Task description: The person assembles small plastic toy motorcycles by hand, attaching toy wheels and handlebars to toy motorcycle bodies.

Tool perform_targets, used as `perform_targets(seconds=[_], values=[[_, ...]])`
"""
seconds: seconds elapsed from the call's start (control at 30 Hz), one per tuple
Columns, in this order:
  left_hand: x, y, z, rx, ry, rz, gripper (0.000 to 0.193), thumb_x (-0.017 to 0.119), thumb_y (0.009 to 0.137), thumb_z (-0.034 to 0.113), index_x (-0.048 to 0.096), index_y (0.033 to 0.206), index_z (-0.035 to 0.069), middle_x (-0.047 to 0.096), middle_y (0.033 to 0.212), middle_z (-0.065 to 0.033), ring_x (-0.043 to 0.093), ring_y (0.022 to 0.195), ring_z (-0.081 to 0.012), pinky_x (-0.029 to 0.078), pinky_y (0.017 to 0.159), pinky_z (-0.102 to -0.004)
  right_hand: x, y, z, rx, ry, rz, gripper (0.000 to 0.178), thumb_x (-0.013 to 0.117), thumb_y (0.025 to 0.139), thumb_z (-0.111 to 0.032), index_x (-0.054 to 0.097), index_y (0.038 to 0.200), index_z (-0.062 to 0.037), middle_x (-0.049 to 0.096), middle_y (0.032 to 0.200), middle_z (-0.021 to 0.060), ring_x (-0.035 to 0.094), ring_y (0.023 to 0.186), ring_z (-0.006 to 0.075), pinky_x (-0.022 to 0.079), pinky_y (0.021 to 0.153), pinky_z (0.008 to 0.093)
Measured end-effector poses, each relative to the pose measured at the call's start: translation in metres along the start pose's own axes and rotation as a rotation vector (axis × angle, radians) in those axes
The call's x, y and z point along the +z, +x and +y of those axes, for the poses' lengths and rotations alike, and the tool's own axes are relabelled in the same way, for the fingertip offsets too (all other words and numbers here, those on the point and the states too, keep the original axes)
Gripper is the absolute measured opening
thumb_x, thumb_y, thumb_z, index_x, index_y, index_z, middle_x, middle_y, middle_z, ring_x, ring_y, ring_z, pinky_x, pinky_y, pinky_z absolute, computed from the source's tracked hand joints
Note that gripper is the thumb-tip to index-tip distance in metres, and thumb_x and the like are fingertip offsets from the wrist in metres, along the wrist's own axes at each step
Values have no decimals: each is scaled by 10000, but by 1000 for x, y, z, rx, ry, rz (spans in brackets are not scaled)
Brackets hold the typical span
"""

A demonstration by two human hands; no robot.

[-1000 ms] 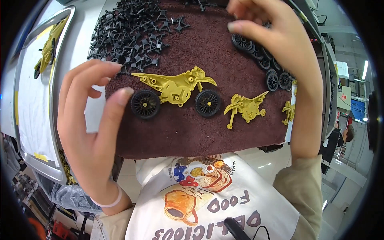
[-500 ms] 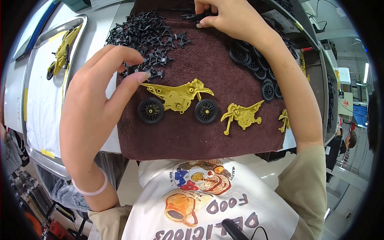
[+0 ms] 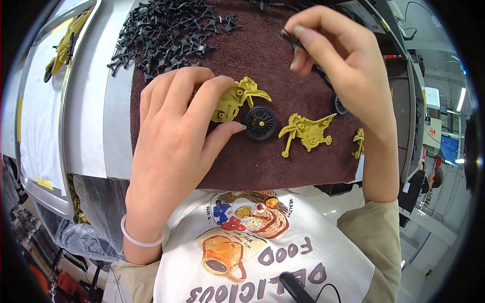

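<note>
On a brown towel lies a yellow toy motorbike body (image 3: 228, 107), with a black spoked front wheel (image 3: 260, 122) at its right end. My left hand (image 3: 174, 118) arches over the body, fingers on its upper side and thumb at its lower edge by the wheel. Its grip covers the rear half and the rear wheel. Farther to the right, my right hand (image 3: 338, 55) is raised above the towel. Thumb and fingers pinch a small black plastic part (image 3: 289, 36), mostly hidden and slightly blurred.
A heap of small black plastic parts (image 3: 164, 38) spreads at the back left. To the right lie a second yellow body half (image 3: 306, 132) and another yellow piece (image 3: 359, 143). Black wheels (image 3: 340, 104) show beside my right forearm. A metal tray (image 3: 67, 189) at left holds a yellow motorbike (image 3: 65, 43).
My left hand has moved right from beside the black heap onto the yellow body. The right hand has come nearer from the far edge with a small black part. The whole view has shifted slightly.
</note>
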State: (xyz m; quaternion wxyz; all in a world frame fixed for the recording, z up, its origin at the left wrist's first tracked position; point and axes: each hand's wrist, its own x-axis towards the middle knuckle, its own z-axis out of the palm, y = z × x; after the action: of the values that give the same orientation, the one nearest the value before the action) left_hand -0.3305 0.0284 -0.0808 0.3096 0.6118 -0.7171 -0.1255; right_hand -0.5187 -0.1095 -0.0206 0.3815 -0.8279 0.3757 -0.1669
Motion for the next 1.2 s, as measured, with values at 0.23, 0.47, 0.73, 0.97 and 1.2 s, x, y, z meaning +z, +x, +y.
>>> perform_targets(seconds=[0.23,0.47,0.73,0.97,1.2], values=[[4,-7,-1,-10,-28,35,450,778,684,144,634,1108,94,566,1102,-76,507,1074,-289,400,930,-384,-1,-12,6,-124,230,-186,334,471,985,-130,570,1284,-19,587,940,-15,477,749,20,383,620,175],[6,-8,0,-27,-35,43,452,779,683,145,637,1109,97,565,1106,-74,505,1076,-287,402,926,-383,-4,-5,13,-82,536,-296,317,601,903,-179,560,1177,-26,560,925,43,513,782,81,403,656,198],[12,-10,-3,-33,-87,116,431,794,642,143,651,1043,73,583,1075,-75,532,1034,-286,402,919,-382,21,10,13,78,343,-200,88,690,770,31,636,830,-5,647,913,87,641,830,140,517,775,256],[14,-10,2,-84,-43,146,432,804,623,151,644,1016,67,582,1072,-77,532,1032,-286,403,902,-377,35,8,14,102,224,-196,79,693,772,54,637,801,5,638,893,70,620,811,115,512,732,236],[16,-10,1,-145,-23,150,448,809,608,178,637,1010,80,569,1084,-77,516,1053,-280,367,923,-369,47,13,5,-177,-173,-137,158,622,705,142,512,727,31,550,727,62,584,719,148,480,677,247]])
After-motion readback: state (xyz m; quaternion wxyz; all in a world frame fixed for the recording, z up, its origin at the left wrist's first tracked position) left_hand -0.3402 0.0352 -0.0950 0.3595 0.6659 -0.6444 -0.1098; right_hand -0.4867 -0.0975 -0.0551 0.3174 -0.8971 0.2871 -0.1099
